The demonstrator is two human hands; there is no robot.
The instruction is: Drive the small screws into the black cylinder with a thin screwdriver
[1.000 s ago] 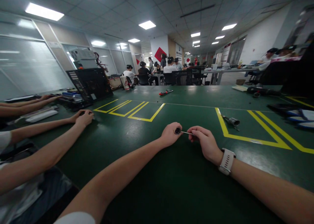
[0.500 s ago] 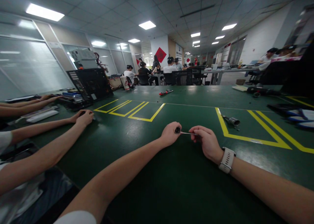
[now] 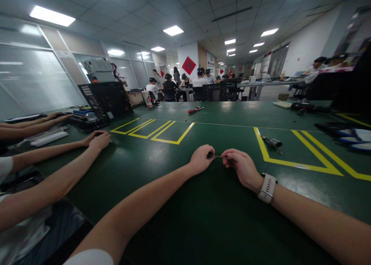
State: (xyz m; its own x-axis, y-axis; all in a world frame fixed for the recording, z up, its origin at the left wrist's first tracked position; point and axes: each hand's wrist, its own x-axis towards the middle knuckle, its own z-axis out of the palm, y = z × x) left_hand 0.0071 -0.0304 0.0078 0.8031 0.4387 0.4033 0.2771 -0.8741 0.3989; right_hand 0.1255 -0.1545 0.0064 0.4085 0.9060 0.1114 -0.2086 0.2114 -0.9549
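Closed around a short round part with a dark hollow end [image 3: 210,155] is my left hand [image 3: 199,160], just above the green table [image 3: 174,191]. A thin metal rod [image 3: 218,156] reaches from that hollow end to my right hand [image 3: 243,168], whose fingertips are pinched on it. I cannot make out the rod's exact kind or whether its tip is inside the part. To the right, inside yellow tape [image 3: 304,166], lies a metal cylindrical part [image 3: 274,142] with tiny loose pieces beside it.
A red-handled screwdriver [image 3: 195,110] lies farther back. At left, a co-worker's hands [image 3: 100,140] hold something dark near an open black computer case [image 3: 107,98]. A power drill [image 3: 310,107] and blue-and-white gloves [image 3: 358,139] are at right.
My right hand has shifted slightly left, closer to my left hand, and less of the rod shows between them. My left hand stays nearly in place.
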